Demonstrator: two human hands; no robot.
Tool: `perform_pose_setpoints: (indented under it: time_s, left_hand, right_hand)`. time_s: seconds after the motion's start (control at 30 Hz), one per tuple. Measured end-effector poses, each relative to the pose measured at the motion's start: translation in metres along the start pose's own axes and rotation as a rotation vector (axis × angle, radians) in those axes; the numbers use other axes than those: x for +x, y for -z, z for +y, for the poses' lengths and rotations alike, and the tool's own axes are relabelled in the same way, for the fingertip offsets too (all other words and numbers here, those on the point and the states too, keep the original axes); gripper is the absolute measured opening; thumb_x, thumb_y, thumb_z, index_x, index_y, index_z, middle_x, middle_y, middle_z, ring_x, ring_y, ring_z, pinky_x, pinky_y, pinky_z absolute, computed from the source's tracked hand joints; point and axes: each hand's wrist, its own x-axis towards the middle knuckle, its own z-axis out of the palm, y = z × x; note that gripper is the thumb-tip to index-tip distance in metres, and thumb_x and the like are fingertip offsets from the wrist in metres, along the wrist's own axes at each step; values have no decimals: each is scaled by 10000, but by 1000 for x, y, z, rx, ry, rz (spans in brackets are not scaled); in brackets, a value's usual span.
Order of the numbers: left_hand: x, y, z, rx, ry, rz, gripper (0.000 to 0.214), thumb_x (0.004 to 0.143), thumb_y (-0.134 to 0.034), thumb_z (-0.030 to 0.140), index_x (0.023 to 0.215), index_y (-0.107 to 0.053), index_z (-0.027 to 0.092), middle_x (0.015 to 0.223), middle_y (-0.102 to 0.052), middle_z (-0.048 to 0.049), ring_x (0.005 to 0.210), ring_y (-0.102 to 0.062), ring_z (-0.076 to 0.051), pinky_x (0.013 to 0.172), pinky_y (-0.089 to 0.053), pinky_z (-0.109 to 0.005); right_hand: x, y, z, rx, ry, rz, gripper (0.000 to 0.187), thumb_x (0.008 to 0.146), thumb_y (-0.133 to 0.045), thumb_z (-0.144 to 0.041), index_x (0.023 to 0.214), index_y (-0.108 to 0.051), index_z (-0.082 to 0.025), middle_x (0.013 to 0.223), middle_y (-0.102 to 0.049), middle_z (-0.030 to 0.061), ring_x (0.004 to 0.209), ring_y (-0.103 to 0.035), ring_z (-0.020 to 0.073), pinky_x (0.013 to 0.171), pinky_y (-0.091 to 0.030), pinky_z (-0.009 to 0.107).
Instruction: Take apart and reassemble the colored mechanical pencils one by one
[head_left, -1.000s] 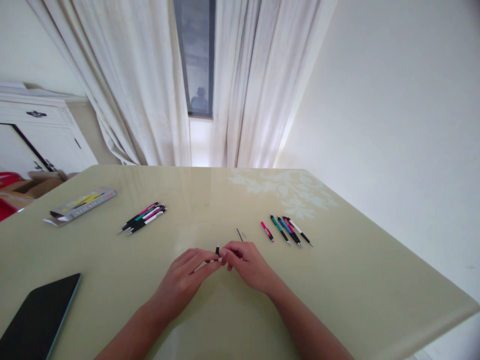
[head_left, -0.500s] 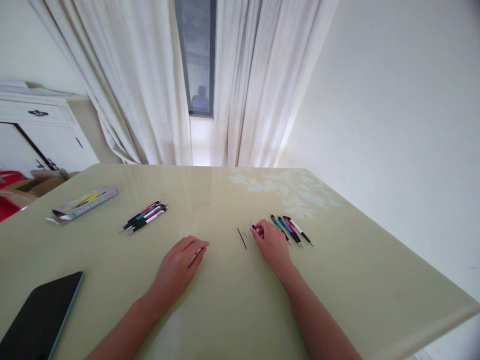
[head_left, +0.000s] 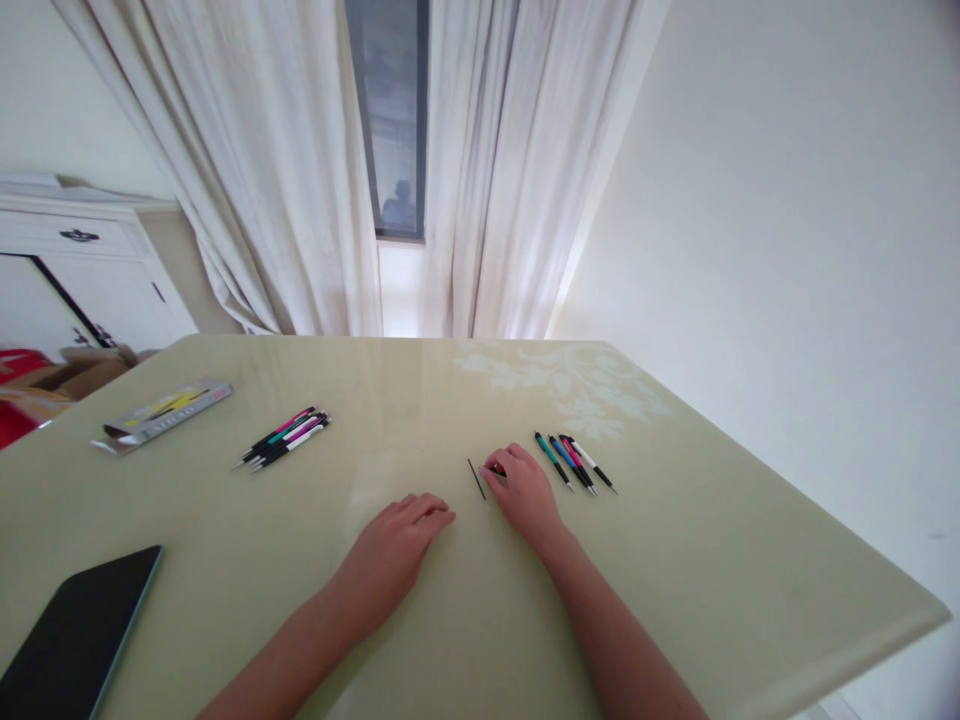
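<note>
Since earlier frame, we are drawing right hand [head_left: 525, 492] back, fingers pinching pink pen piece [head_left: 499, 469] just right of thin refill [head_left: 477, 479]; left hand [head_left: 397, 545] resting flat, holding nothing, left of refill. Risk, we judge: knuckles nudging refill, rolling it away.

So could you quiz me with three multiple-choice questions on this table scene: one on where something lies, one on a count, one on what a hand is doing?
1. Where does the thin black rod lie?
A. between the two hands
B. on the dark tablet
C. inside the grey box

2. How many separate groups of pens are on the table?
A. one
B. two
C. four

3. What is the left hand doing?
A. gripping a pen
B. lifting the tablet
C. resting flat, palm down

Answers: 1 A, the rod lies just left of the right hand. 2 B, a left group and a right group. 3 C, its fingers lie flat on the tabletop.
</note>
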Motion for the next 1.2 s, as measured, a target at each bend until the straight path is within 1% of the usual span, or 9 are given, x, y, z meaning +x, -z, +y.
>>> perform_pose_setpoints:
  time_s: [0.17,0.3,0.43,0.6,0.8,0.9,0.97,1.1,1.2]
  left_hand:
    - [36,-16,21,87,-143,-60,489,956,-453,32,1379,-578,243,1342,-669,-79,1206,-617,-242,1014,-478,-385]
    - [55,-24,25,159,-222,-40,311,994,-477,90,1214,-658,215,1163,-710,-70,1102,-639,-227,965,-497,-352]
    - [48,-25,21,209,-229,-46,204,981,-510,81,974,-688,179,986,-700,-68,961,-645,-240,901,-510,-362]
    - [14,-18,16,283,-148,34,199,980,-493,88,951,-673,170,960,-697,-89,897,-630,-263,827,-489,-398]
    - [-11,10,3,-367,239,369,215,1023,-505,339,1063,-682,224,961,-725,-51,873,-658,-223,816,-510,-357]
    - [-9,16,-8,-727,443,445,329,920,-668,449,1172,-706,240,957,-749,-46,870,-689,-220,801,-544,-334]
    - [-6,15,-13,-931,544,511,355,844,-756,466,1099,-735,219,953,-759,-57,890,-696,-219,825,-559,-331]
    - [-3,11,-16,-1304,623,684,319,800,-816,450,960,-661,221,981,-759,-44,926,-700,-194,841,-591,-336]
    - [-2,12,-15,-1453,630,728,343,797,-831,431,952,-604,225,962,-768,-40,937,-710,-184,852,-606,-350]
  right_hand:
    - [3,-10,2,-23,19,-28,65,946,-663,-219,918,-720,-206,957,-676,58,952,-644,212,936,-449,314]
    - [4,-11,3,-35,32,-33,111,961,-628,-184,891,-711,-206,953,-684,60,949,-644,209,967,-447,320]
    - [4,-11,3,-54,83,-18,107,965,-603,-164,895,-679,-193,976,-690,81,954,-640,223,995,-438,355]
    - [4,-11,1,137,54,28,77,984,-578,-178,925,-625,-192,908,-718,61,884,-664,213,866,-476,336]
    - [-4,-5,-19,521,23,14,51,915,-662,-161,953,-653,-194,852,-744,22,779,-695,166,713,-502,267]
    - [-12,-3,-35,643,69,-16,146,901,-680,-172,1043,-698,-201,891,-761,25,786,-697,155,705,-513,252]
    - [-18,-3,-45,654,120,-47,126,906,-665,-167,1008,-729,-203,896,-758,26,783,-684,147,708,-511,245]
    - [-27,-5,-57,635,177,-133,136,900,-632,-137,948,-742,-202,856,-733,12,747,-649,133,681,-491,226]
    - [-30,-4,-60,628,163,-162,144,895,-624,-135,955,-738,-200,838,-727,4,736,-644,128,678,-486,221]
